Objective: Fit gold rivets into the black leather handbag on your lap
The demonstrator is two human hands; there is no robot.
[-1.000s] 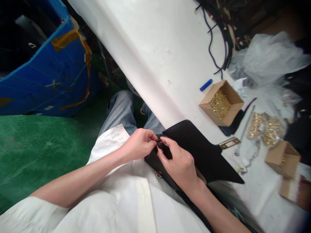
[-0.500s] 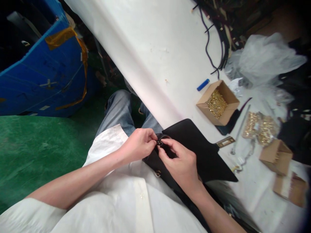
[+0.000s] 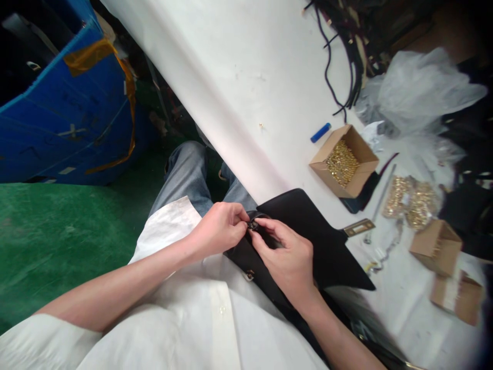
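Observation:
A black leather bag (image 3: 319,241) lies half on my lap and half on the edge of the white table (image 3: 250,77). Both hands meet at its near corner. My left hand (image 3: 219,228) is closed, its fingertips pinching a small metal fitting (image 3: 253,224) on the bag's strap. My right hand (image 3: 287,254) is closed too, thumb and forefinger pinching the same fitting from the other side. A second small metal clasp (image 3: 250,275) shows on the bag below my hands.
An open cardboard box of gold hardware (image 3: 342,162) stands on the table, with a blue marker (image 3: 321,132) beside it. Loose gold pieces (image 3: 410,198), two more small boxes (image 3: 435,246), black cords (image 3: 339,46) and clear plastic bags (image 3: 419,87) lie further right. A blue bin (image 3: 65,113) stands on the green floor (image 3: 57,241) to my left.
My hands stay pinched on the strap fitting. My right fingers have shifted a little on it, and the view has drifted slightly.

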